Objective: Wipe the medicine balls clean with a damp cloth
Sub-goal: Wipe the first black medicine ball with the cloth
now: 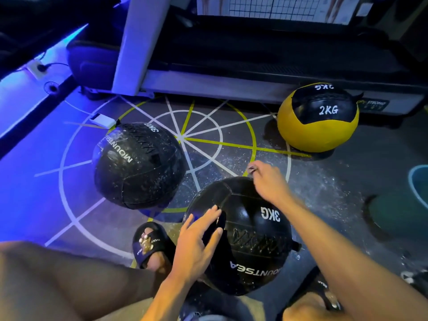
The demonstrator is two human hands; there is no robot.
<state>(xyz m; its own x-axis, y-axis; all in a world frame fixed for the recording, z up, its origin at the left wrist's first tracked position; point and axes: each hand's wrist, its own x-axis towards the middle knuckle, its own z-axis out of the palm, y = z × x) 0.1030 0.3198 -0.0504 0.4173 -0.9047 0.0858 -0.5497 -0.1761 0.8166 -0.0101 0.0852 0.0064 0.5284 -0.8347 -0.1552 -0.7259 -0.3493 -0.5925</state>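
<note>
Nearest, on the floor (312, 188), a black 3KG ball (250, 230): left hand (196, 246) presses a dark cloth (220, 230) to it, fingers spread; right hand (268, 179) pinches its far loop. Dusty black ball (139, 165) and yellow 2KG ball (318, 118) lie beyond.

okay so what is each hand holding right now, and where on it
The left hand presses a dark cloth flat against the near black ball. The right hand pinches something small at the ball's far top edge; what it is cannot be told.
</note>
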